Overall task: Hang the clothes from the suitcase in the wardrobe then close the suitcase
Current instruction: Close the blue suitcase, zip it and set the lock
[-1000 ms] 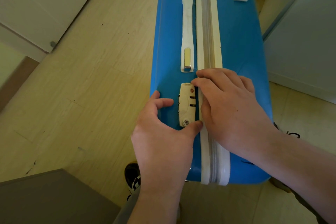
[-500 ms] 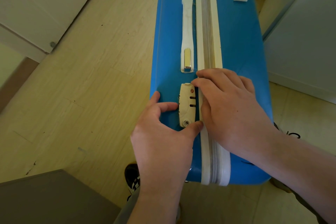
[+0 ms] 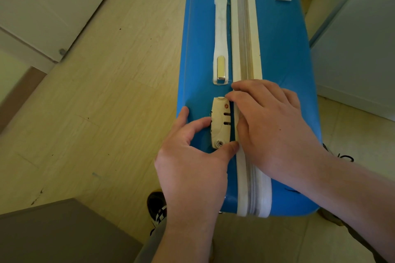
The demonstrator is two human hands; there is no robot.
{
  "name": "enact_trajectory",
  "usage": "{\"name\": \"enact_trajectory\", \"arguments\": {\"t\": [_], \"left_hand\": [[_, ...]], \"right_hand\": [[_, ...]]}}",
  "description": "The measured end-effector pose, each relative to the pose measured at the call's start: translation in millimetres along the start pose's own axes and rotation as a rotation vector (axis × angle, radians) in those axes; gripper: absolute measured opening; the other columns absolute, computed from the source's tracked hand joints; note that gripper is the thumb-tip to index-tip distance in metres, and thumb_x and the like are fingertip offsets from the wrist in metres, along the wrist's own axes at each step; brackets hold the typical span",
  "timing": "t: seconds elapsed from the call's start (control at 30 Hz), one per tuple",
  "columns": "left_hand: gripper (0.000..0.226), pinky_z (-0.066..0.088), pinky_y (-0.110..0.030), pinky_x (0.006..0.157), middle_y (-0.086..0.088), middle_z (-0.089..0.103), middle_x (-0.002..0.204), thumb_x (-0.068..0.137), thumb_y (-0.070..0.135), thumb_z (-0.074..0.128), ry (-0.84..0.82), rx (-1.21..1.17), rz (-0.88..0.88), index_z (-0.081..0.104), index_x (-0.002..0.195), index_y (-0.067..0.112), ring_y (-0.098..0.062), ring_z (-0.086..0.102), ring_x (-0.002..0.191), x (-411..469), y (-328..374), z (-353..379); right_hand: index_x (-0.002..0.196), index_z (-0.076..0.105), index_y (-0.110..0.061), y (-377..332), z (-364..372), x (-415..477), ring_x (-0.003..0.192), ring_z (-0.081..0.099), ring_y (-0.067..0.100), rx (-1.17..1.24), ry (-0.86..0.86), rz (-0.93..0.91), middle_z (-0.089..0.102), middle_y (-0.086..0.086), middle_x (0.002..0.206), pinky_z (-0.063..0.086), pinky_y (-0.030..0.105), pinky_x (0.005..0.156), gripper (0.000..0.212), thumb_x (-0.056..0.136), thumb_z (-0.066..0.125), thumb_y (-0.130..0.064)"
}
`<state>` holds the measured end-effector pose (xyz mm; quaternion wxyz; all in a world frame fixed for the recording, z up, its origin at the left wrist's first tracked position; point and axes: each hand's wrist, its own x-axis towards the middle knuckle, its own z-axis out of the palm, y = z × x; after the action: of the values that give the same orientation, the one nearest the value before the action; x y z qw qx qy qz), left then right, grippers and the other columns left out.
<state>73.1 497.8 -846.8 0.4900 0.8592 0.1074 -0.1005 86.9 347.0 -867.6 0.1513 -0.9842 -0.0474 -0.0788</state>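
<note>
Blue hard-shell suitcase point(image 3: 284, 49) stands zipped up on the pale wooden floor point(image 3: 117, 102), its white-edged zip point(image 3: 242, 28) running from 12 to 6 o'clock. A cream lock point(image 3: 220, 121) sits just at 9 o'clock of the zip, with the white handle point(image 3: 221, 28) at the lock's 12 o'clock. The left hand point(image 3: 192, 168) pinches the lock: its thumb presses the lock's 6 o'clock end and its bent forefinger touches the 9 o'clock edge. The right hand point(image 3: 271, 126) lies across the zip at the lock's 3 o'clock, fingertips at the lock's top corner; whether it holds anything I cannot tell. A black shoe point(image 3: 157, 207) shows at 6 o'clock.
</note>
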Motion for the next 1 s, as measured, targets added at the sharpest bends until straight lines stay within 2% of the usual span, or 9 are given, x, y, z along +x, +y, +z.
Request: {"name": "enact_trajectory", "arguments": {"t": [0.1, 0.17, 0.23, 0.43, 0.6, 0.77, 0.83, 0.9, 1.0], "left_hand": [[0.065, 0.05, -0.013, 0.09, 0.031, 0.045, 0.146, 0.057, 0.034, 0.097, 0.026, 0.004, -0.006, 0.063, 0.112, 0.039, 0.009, 0.049, 0.124, -0.2, 1.4, -0.5], [0.069, 0.052, -0.014, 0.087, 0.03, 0.046, 0.145, 0.055, 0.035, 0.098, 0.031, 0.002, -0.016, 0.059, 0.113, 0.039, 0.008, 0.052, 0.121, 0.7, 2.2, -1.2], [0.069, 0.048, -0.008, 0.082, 0.031, 0.045, 0.145, 0.055, 0.036, 0.098, 0.023, 0.005, -0.019, 0.06, 0.112, 0.038, 0.011, 0.051, 0.117, 1.2, 2.7, -1.6], [0.055, 0.044, -0.01, 0.087, 0.033, 0.043, 0.147, 0.057, 0.039, 0.096, 0.007, 0.03, -0.005, 0.065, 0.103, 0.036, 0.012, 0.047, 0.123, 0.8, 2.8, -1.6], [0.05, 0.041, -0.005, 0.081, 0.034, 0.043, 0.146, 0.058, 0.036, 0.096, -0.011, 0.006, -0.01, 0.069, 0.1, 0.037, 0.014, 0.045, 0.124, 0.1, 0.7, -0.6], [0.049, 0.05, -0.017, 0.096, 0.033, 0.045, 0.145, 0.059, 0.032, 0.096, 0.025, -0.026, 0.001, 0.074, 0.102, 0.036, 0.015, 0.044, 0.125, -1.7, -1.7, 1.7], [0.051, 0.046, -0.007, 0.093, 0.033, 0.044, 0.145, 0.061, 0.031, 0.096, 0.014, -0.031, 0.002, 0.074, 0.107, 0.037, 0.022, 0.042, 0.12, -2.1, -1.6, 3.0], [0.053, 0.039, 0.005, 0.081, 0.034, 0.043, 0.146, 0.062, 0.031, 0.095, -0.01, -0.029, -0.009, 0.074, 0.11, 0.04, 0.032, 0.038, 0.107, -1.7, 0.2, 3.3], [0.057, 0.039, 0.006, 0.077, 0.034, 0.044, 0.145, 0.061, 0.033, 0.095, -0.005, -0.004, -0.007, 0.072, 0.113, 0.039, 0.03, 0.04, 0.105, -1.7, 1.7, 2.3]], "right_hand": [[0.129, 0.06, -0.018, -0.1, 1.2, -0.4, 0.13, 0.046, 0.023, -0.004, 0.012, -0.001, 0.056, 0.001, 0.136, 0.029, 0.038, 0.102, 0.047, 0.088, 0.042, -0.03], [0.129, 0.061, -0.018, 0.3, 2.5, -0.7, 0.13, 0.046, 0.023, -0.003, 0.021, 0.002, 0.056, 0.001, 0.136, 0.029, 0.038, 0.103, 0.044, 0.087, 0.049, -0.025], [0.129, 0.06, -0.017, 1.0, 3.6, -1.0, 0.13, 0.046, 0.024, -0.004, 0.02, -0.001, 0.056, 0.002, 0.136, 0.03, 0.039, 0.103, 0.044, 0.086, 0.052, -0.024], [0.128, 0.061, -0.016, 0.8, 3.4, -1.3, 0.129, 0.047, 0.025, 0.005, 0.034, -0.005, 0.057, 0.003, 0.135, 0.031, 0.04, 0.102, 0.044, 0.086, 0.052, -0.024], [0.128, 0.062, -0.017, 0.1, 2.7, -1.0, 0.129, 0.047, 0.024, 0.009, 0.03, 0.001, 0.058, 0.002, 0.135, 0.031, 0.04, 0.102, 0.044, 0.086, 0.051, -0.025], [0.129, 0.061, -0.017, -0.5, 1.3, -1.0, 0.129, 0.048, 0.024, 0.008, 0.021, 0.006, 0.057, 0.002, 0.136, 0.032, 0.04, 0.102, 0.046, 0.088, 0.044, -0.028], [0.129, 0.061, -0.016, -0.5, 1.3, -1.1, 0.129, 0.048, 0.025, 0.008, 0.021, 0.004, 0.057, 0.003, 0.136, 0.031, 0.04, 0.102, 0.045, 0.088, 0.046, -0.027], [0.129, 0.061, -0.016, -1.1, 1.3, -1.3, 0.13, 0.047, 0.025, 0.009, 0.014, 0.007, 0.057, 0.003, 0.136, 0.031, 0.04, 0.102, 0.045, 0.087, 0.05, -0.025], [0.13, 0.061, -0.017, -1.4, 0.6, -1.4, 0.13, 0.047, 0.024, 0.004, 0.008, 0.005, 0.057, 0.002, 0.136, 0.03, 0.04, 0.103, 0.045, 0.086, 0.052, -0.025]]}}
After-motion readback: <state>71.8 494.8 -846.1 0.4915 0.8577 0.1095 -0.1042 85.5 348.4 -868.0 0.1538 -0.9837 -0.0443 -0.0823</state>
